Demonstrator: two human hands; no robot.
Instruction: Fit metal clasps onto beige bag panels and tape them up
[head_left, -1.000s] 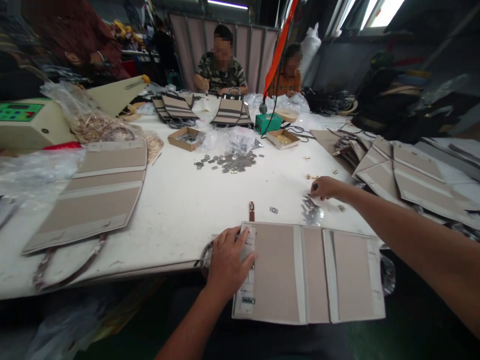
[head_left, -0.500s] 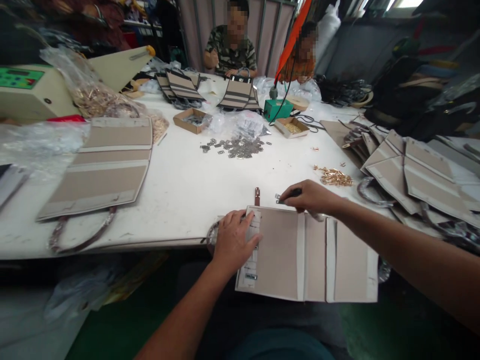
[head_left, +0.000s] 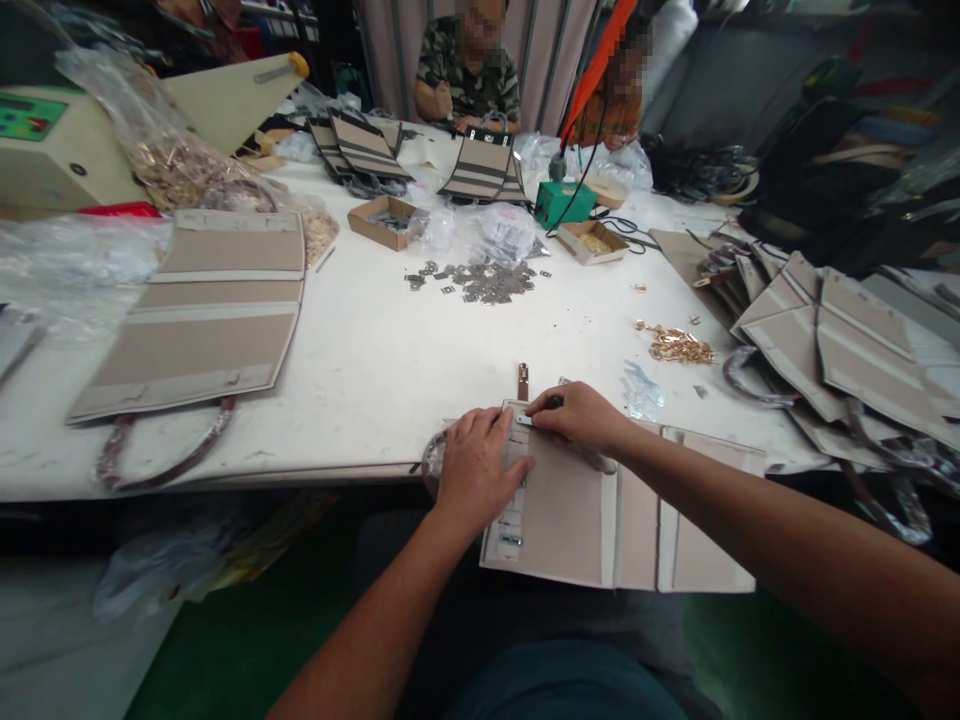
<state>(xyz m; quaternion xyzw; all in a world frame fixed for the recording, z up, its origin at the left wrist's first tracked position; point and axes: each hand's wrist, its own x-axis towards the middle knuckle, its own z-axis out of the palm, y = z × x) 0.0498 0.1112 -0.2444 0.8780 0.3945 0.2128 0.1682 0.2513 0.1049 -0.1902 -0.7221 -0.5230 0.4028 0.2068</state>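
A beige bag panel point(head_left: 564, 500) lies at the table's front edge, partly overhanging it. My left hand point(head_left: 480, 465) rests on its left end with fingers spread, pressing it down. My right hand point(head_left: 574, 415) pinches a small metal plate point(head_left: 525, 420) over the panel's top left corner. A dark-handled tool point(head_left: 553, 402) is also tucked in that hand; its kind is hidden. A brown strap with metal fittings point(head_left: 523, 378) sticks out past the panel's far edge. A metal piece point(head_left: 511, 540) sits at the panel's lower left.
Loose metal plates point(head_left: 491, 282) and gold-coloured fasteners point(head_left: 679, 345) lie beyond my hands. Another bag panel point(head_left: 214, 330) is at left, stacked panels point(head_left: 862, 340) at right. Small boxes point(head_left: 382, 220) and a green device point(head_left: 564, 203) stand further back. Two people sit across the table.
My right hand has moved left from the table beyond the panel to its top left corner, bringing a small metal plate. My left hand stays on the panel.
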